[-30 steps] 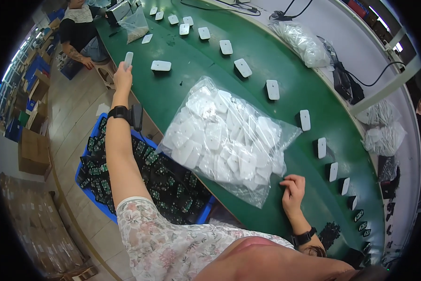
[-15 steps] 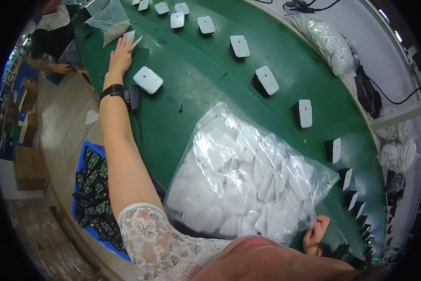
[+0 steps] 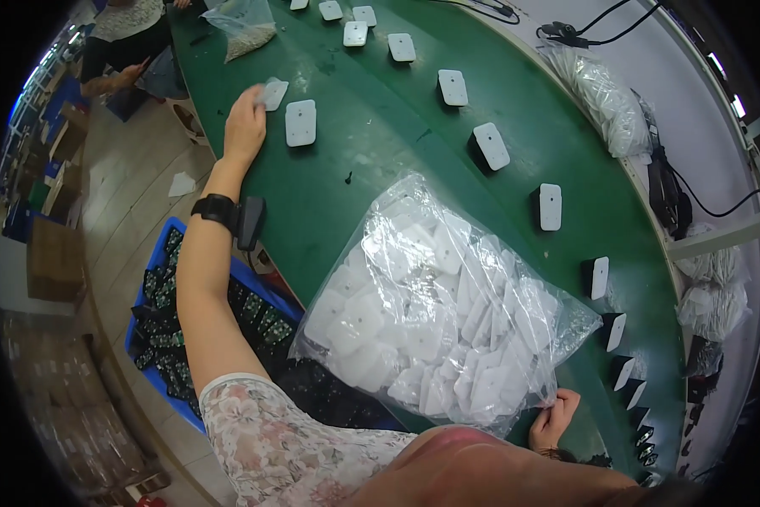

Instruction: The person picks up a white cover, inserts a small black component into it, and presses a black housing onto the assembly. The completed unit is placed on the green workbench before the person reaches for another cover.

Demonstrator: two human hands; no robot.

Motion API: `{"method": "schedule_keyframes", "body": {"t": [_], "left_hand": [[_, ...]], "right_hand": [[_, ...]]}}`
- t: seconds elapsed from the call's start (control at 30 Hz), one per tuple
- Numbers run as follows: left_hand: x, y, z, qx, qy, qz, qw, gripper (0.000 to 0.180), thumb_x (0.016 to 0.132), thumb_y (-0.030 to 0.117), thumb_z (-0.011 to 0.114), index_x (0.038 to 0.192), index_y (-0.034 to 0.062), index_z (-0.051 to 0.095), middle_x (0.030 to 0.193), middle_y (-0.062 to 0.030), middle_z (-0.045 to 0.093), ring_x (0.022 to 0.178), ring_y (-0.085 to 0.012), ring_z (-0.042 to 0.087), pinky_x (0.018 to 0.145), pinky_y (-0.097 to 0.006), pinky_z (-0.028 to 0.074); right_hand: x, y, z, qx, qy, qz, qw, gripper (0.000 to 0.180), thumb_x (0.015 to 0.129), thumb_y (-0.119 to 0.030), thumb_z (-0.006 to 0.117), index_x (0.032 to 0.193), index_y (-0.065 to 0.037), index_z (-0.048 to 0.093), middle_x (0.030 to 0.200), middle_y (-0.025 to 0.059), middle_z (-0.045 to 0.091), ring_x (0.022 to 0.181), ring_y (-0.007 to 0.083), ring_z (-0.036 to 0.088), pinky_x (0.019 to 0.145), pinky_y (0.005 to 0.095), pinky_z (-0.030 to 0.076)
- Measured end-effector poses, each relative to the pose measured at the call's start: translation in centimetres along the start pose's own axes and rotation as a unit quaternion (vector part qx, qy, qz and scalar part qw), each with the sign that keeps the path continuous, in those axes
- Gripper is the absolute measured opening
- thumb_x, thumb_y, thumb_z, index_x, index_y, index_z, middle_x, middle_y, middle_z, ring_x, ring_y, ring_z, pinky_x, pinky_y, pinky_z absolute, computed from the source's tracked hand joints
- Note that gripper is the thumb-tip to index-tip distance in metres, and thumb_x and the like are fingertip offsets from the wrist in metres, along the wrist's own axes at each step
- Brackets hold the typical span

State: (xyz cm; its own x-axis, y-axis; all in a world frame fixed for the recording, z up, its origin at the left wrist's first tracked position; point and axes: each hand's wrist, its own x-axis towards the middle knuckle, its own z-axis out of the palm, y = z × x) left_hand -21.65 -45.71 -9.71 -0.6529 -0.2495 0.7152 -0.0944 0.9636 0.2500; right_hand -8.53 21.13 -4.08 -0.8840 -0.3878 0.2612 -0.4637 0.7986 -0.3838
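Observation:
My left hand [image 3: 246, 128] reaches to the far left of the green table, its fingers pinched on a thin white plastic cover [image 3: 275, 95]. Just right of it stands a black box with a white top [image 3: 300, 123]. A large clear plastic bag [image 3: 422, 313], filled with white covers, lies in front of me across the table's near edge. At the bag's lower right corner my right hand [image 3: 555, 417] is closed, its curled fingers holding the plastic. Part of that hand is hidden below.
More white-topped black boxes, one of them here [image 3: 490, 147], curve along the table [image 3: 380, 152]. A blue crate [image 3: 167, 232] of circuit boards stands below my left arm. A bag of small parts [image 3: 246, 32] lies at the far left, near another person [image 3: 126, 51]. Clear bags [image 3: 595, 93] line the right ledge.
My left hand has drawn back toward me, lifting the white cover off the table. The nearby box sits at a different angle. My right hand stays at the bag; the whole view has shifted.

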Motion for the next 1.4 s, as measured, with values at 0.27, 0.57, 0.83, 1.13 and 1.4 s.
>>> {"method": "schedule_keyframes", "body": {"t": [0.27, 0.57, 0.83, 1.13, 1.4], "left_hand": [[1.5, 3.3, 0.2, 0.268, -0.200, -0.183, 0.925, 0.032, 0.090, 0.030, 0.048, 0.120, 0.0236, 0.055, 0.107, -0.0181, 0.046, 0.098, -0.0354, 0.050, 0.081, -0.045, 0.045], [0.4, 5.0, 1.5, 0.219, -0.143, -0.206, 0.943, 0.030, 0.087, 0.036, 0.049, 0.101, 0.0139, 0.062, 0.105, -0.0232, 0.049, 0.094, -0.0417, 0.051, 0.075, -0.048, 0.048], [1.9, 5.0, -4.7, -0.212, 0.016, -0.078, 0.974, 0.039, 0.095, 0.032, 0.044, 0.124, 0.0092, 0.055, 0.118, -0.0066, 0.060, 0.097, -0.0164, 0.059, 0.071, -0.027, 0.051], [-10.7, 51.9, -14.2, -0.354, -0.298, 0.305, 0.833, 0.036, 0.081, 0.008, 0.061, 0.116, 0.0155, 0.062, 0.082, -0.0109, 0.047, 0.078, -0.0242, 0.048, 0.070, -0.032, 0.042], [-20.8, 59.7, -9.6, -0.257, -0.256, 0.485, 0.796, 0.039, 0.081, 0.023, 0.064, 0.120, 0.0246, 0.059, 0.095, -0.0119, 0.049, 0.085, -0.0288, 0.050, 0.074, -0.038, 0.043]], "right_hand": [[0.5, -0.3, -0.1, 0.016, 0.014, -0.035, 0.999, 0.013, 0.064, 0.009, 0.048, 0.071, -0.002, 0.048, 0.084, 0.0144, 0.047, 0.080, 0.0301, 0.046, 0.071, 0.0360, 0.039], [0.8, -1.0, 0.4, 0.019, 0.046, -0.044, 0.998, 0.014, 0.063, 0.010, 0.048, 0.070, -0.003, 0.049, 0.082, 0.0134, 0.049, 0.080, 0.0299, 0.047, 0.070, 0.0359, 0.039], [1.7, -0.5, -0.2, 0.059, 0.108, -0.117, 0.986, 0.014, 0.060, 0.006, 0.052, 0.071, -0.003, 0.051, 0.085, 0.0129, 0.052, 0.080, 0.0315, 0.050, 0.070, 0.0375, 0.041], [-6.9, 0.7, -3.8, 0.142, 0.213, 0.028, 0.966, 0.021, 0.068, 0.005, 0.051, 0.082, -0.010, 0.057, 0.089, 0.0072, 0.055, 0.086, 0.0269, 0.053, 0.073, 0.0370, 0.039], [-20.3, 9.1, -12.3, 0.012, 0.357, 0.167, 0.919, 0.011, 0.077, -0.001, 0.056, 0.085, -0.005, 0.062, 0.084, 0.0078, 0.056, 0.072, 0.0226, 0.055, 0.062, 0.0328, 0.044]]}}
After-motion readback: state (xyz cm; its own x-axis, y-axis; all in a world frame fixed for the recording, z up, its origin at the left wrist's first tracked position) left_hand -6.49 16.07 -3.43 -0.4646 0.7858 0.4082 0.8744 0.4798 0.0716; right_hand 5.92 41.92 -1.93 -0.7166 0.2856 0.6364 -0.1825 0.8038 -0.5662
